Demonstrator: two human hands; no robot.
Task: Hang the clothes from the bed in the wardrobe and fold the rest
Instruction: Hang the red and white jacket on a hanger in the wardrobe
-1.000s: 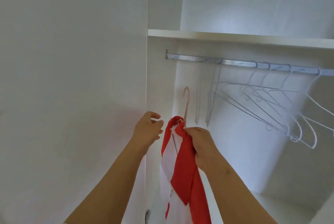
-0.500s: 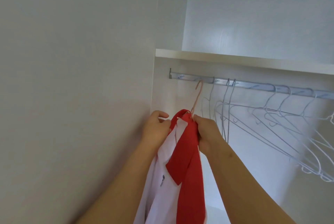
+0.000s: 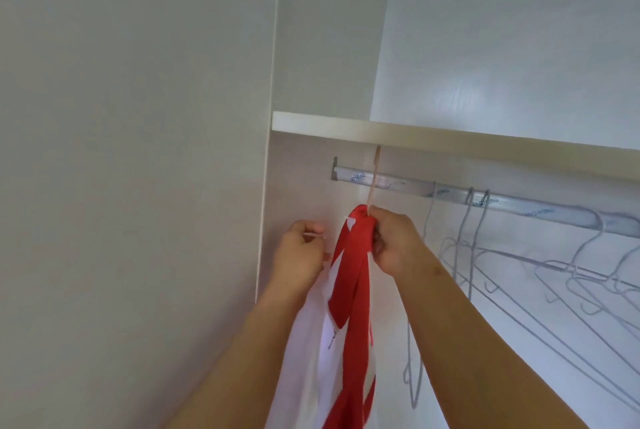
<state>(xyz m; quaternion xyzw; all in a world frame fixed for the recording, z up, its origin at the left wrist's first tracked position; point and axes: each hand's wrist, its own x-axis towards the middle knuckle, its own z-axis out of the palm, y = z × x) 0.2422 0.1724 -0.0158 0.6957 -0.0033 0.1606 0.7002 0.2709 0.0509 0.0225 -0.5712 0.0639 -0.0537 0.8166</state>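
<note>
Lifting the red-and-white garment (image 3: 349,290), the right hand (image 3: 394,241) is gripping its pink hanger (image 3: 373,182), hook reaching the rail (image 3: 519,205); left hand (image 3: 301,255) is pinching fabric. Hanging is nearly done; the rest is unseen.

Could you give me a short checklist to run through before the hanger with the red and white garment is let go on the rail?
1. Pink hanger hook over the rail: cannot tell; its tip rises above the rail, seating hidden.
2. Right hand grips the hanger neck: ok.
3. Left hand holds the garment's white side: ok.
4. Free rail space left of the empty hangers: ok.
5. Garment sitting evenly on the hanger: cannot tell; it hangs bunched.
</note>
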